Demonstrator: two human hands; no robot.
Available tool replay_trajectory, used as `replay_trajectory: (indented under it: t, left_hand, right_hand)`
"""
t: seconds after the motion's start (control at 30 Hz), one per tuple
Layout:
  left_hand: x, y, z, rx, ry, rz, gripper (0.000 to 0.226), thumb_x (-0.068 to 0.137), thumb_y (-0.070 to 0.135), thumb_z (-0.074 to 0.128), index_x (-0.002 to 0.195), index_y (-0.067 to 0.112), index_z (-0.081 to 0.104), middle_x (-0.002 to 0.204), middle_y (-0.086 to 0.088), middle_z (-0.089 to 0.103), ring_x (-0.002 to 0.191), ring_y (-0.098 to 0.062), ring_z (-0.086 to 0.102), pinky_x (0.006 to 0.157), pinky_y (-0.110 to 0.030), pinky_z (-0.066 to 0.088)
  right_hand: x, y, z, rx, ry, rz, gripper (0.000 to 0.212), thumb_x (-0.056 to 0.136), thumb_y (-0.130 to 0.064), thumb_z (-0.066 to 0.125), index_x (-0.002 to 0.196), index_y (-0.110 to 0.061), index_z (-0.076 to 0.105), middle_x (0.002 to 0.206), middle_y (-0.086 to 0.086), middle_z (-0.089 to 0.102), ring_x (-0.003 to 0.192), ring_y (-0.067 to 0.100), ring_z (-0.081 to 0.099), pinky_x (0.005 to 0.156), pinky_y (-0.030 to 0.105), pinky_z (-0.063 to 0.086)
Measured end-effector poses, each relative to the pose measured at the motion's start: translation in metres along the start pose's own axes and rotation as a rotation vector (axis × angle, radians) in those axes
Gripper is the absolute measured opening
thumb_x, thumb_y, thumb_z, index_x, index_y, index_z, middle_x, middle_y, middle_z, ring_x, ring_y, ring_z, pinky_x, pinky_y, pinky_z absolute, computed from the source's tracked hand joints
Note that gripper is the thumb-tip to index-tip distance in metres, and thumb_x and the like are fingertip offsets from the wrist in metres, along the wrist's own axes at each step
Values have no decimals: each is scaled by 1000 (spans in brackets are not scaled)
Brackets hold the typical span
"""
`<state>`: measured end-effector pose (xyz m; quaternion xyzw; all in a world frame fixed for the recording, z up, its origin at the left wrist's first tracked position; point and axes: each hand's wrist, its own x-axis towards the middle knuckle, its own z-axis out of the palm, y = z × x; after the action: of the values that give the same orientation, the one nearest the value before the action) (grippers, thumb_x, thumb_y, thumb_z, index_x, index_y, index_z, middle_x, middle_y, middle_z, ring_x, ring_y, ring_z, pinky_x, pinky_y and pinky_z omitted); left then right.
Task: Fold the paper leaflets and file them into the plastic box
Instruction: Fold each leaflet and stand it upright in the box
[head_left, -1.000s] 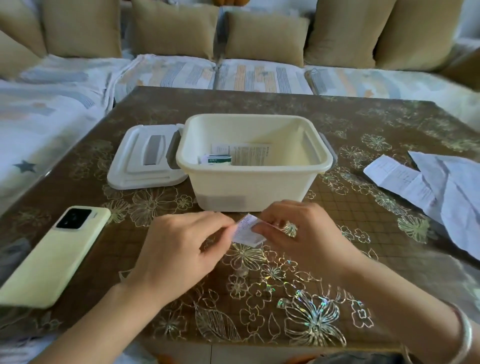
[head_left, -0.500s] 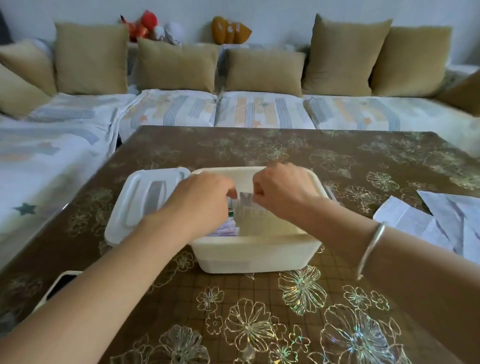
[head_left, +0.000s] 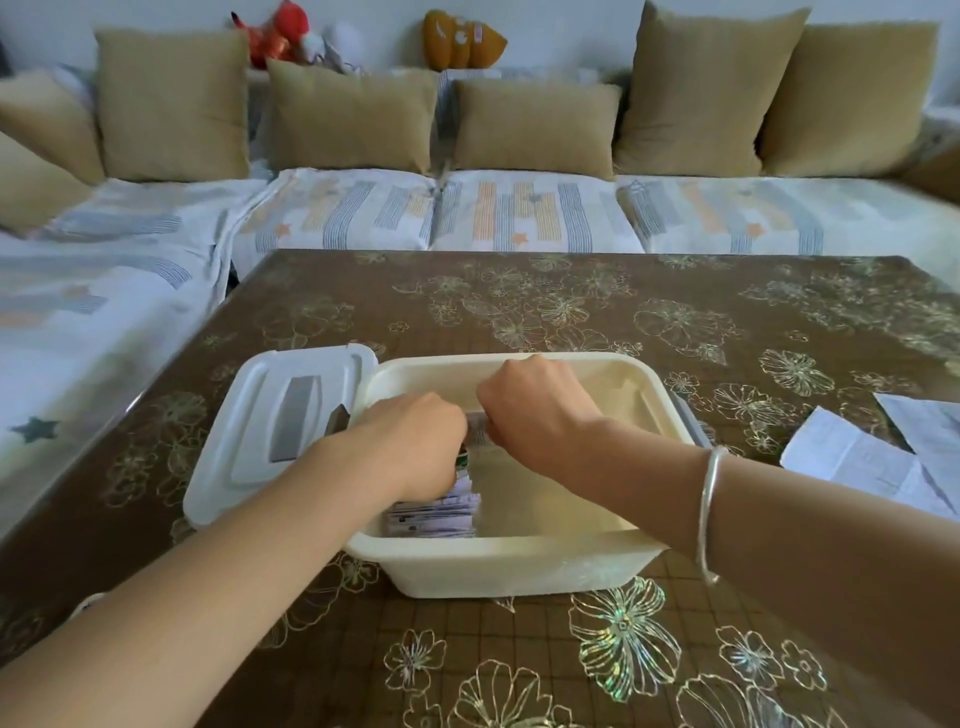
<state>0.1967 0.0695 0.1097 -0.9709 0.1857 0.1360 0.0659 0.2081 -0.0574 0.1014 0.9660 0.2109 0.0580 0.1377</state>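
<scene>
Cream plastic box (head_left: 498, 569) sits centre, lid (head_left: 249, 431) off to its left for access. Right hand (head_left: 535, 410) pinches folded leaflet (head_left: 479, 428) upright inside, likely to slot by filed stack (head_left: 441, 514), near-left corner. Left hand (head_left: 410, 441) curled down, fingertips hidden: grip unclear. Unfolded sheets (head_left: 862, 462) wait right.

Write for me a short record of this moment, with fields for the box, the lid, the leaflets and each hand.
plastic box: open, on the table
lid: flat on the table, left of the box
filed leaflets: stacked in the box's near left corner
left hand: in the box above the filed leaflets, fingers hidden
right hand: in the box, pinches the folded leaflet
folded leaflet: between the two hands
unfolded leaflets: on the table, right of the box
</scene>
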Motion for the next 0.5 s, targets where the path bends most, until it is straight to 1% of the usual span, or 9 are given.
replay_trajectory:
  t: [0.1,0.2,0.23,0.27,0.33,0.37,0.4,0.47,0.5]
  left_hand:
    - [0,-2,0,-19,-1,8,25,87,5,49,106,13,63,94,-6,61,80,-23,57,64,-32,46]
    - [0,-5,2,-33,15,35,36,87,7,48,116,17,64,108,-5,65,92,-25,61,78,-37,54]
    - [0,-5,2,-31,32,42,35,86,6,47,113,17,65,107,-5,66,92,-25,61,78,-38,54]
    - [-1,-6,2,-29,56,43,30,86,6,46,106,16,66,104,-5,65,89,-24,61,74,-36,53]
    - [-4,-11,-3,-31,149,40,21,86,5,45,86,20,61,100,-4,64,85,-23,57,68,-34,48]
    - [-6,-16,-5,-46,203,46,23,86,5,45,83,22,60,100,-2,64,86,-22,57,69,-35,48]
    - [-9,-22,-7,-86,257,58,27,85,4,45,84,25,63,102,-1,65,91,-22,57,74,-37,49]
    - [-19,-39,-11,-235,380,77,38,84,3,44,88,32,68,103,4,64,100,-19,56,85,-42,48]
    - [-27,-46,-12,-317,453,82,42,85,1,43,88,34,69,101,7,64,102,-15,54,87,-41,46]
  right_hand:
    - [4,-4,2,14,6,-29,16,94,-11,51,100,-13,65,103,9,67,96,30,65,61,29,37]
    - [8,-7,5,32,2,-58,17,94,-13,49,97,-15,66,101,8,67,91,30,65,60,29,35]
    - [11,-7,7,57,-2,-63,17,93,-14,50,95,-16,67,100,8,68,90,30,65,60,28,34]
    - [13,-7,9,86,-12,-66,16,93,-15,51,94,-16,67,99,8,68,89,30,65,60,28,35]
    - [16,-5,13,159,-27,-78,18,95,-24,53,98,-15,69,99,8,69,90,30,65,62,28,39]
    - [16,-4,14,206,-40,-87,22,96,-28,52,102,-16,70,99,8,69,91,31,66,65,28,44]
    - [16,-3,15,262,-51,-98,24,96,-30,52,104,-18,70,99,7,70,91,30,66,70,29,48]
    - [15,-1,17,373,-55,-106,20,91,-24,54,105,-19,68,99,6,71,91,30,64,78,33,52]
    - [16,0,17,409,-52,-105,20,89,-19,55,104,-19,68,99,6,71,90,29,64,79,34,52]
